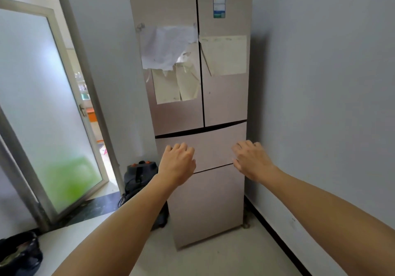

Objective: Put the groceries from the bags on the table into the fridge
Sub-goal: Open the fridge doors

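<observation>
Left hand, right hand, fridge beyond both grips

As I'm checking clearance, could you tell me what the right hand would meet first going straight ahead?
Probably the middle drawer front of the fridge; nothing shows between it and the right hand, though depth is unclear.

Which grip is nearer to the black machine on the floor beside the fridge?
Left. The left grip hangs just right of the black machine, before the fridge; the right grip is farther right, near the fridge's other edge.
</observation>
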### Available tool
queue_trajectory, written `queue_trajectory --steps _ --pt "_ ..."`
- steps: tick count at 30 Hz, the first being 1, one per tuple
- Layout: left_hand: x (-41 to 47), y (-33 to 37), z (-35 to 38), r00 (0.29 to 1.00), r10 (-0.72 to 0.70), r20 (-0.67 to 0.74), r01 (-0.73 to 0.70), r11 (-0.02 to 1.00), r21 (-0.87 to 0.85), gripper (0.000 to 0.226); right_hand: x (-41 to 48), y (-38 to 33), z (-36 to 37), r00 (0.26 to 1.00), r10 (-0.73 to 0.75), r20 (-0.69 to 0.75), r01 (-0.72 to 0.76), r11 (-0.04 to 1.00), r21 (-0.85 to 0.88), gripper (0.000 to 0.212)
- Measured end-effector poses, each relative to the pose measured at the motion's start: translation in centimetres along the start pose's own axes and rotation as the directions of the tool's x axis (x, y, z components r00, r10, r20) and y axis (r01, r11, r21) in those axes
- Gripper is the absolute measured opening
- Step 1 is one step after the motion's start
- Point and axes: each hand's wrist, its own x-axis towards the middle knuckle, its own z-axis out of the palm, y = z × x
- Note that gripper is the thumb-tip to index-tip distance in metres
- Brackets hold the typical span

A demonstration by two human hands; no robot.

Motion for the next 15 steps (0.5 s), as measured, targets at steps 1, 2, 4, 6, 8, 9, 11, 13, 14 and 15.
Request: queue_trajectory --steps 1,2,4,6,8,9,11,13,14,15 --pt "2.0 -1.0 1.3 1.000 0.014 -0.012 -0.014 1.000 0.001 0.028 2.1 0.3 1.4 1.000 0.009 0.002 -0.009 1.000 0.001 0.037" --pt "4.0 -1.9 2.7 1.000 0.022 -0.022 -0.022 1.000 -0.004 0.028 4.2 0.5 2.9 1.000 0.024 0.007 -0.024 1.000 0.005 0.038" --pt "8.2 -3.9 5.1 0.998 0.043 -0.035 -0.043 0.999 -0.017 0.027 8.4 1.0 5.4 0.998 0.056 0.020 -0.056 0.998 0.025 0.037" --pt "12.4 -5.7 7.3 0.995 0.087 -0.039 -0.087 0.996 0.000 0.026 12.5 1.3 7.5 0.996 0.082 0.022 -0.083 0.995 0.048 0.036" --pt "16.7 -7.2 9.1 0.992 0.115 -0.052 -0.114 0.993 0.020 0.025 16.1 1.6 9.3 0.994 0.111 0.023 -0.113 0.990 0.089 0.036" --pt "18.6 -7.8 9.9 0.991 0.119 -0.054 -0.118 0.993 0.023 0.023 17.6 1.8 10.1 0.993 0.117 0.031 -0.119 0.987 0.104 0.037" --pt "22.3 -8.7 11.8 0.988 0.142 -0.062 -0.141 0.990 0.018 0.019 20.6 2.6 12.1 0.991 0.121 0.061 -0.127 0.985 0.115 0.041" --pt "26.1 -9.4 14.0 0.976 0.193 -0.103 -0.189 0.981 0.041 0.015 23.8 3.8 14.3 0.988 0.148 0.054 -0.154 0.979 0.134 0.042" --pt "28.0 -9.7 14.9 0.966 0.222 -0.130 -0.215 0.975 0.061 0.013 25.5 4.5 15.4 0.984 0.171 0.049 -0.177 0.970 0.166 0.041" --pt "30.0 -9.9 15.9 0.956 0.246 -0.157 -0.236 0.968 0.080 0.013 27.1 5.1 16.5 0.980 0.193 0.048 -0.198 0.957 0.210 0.041"
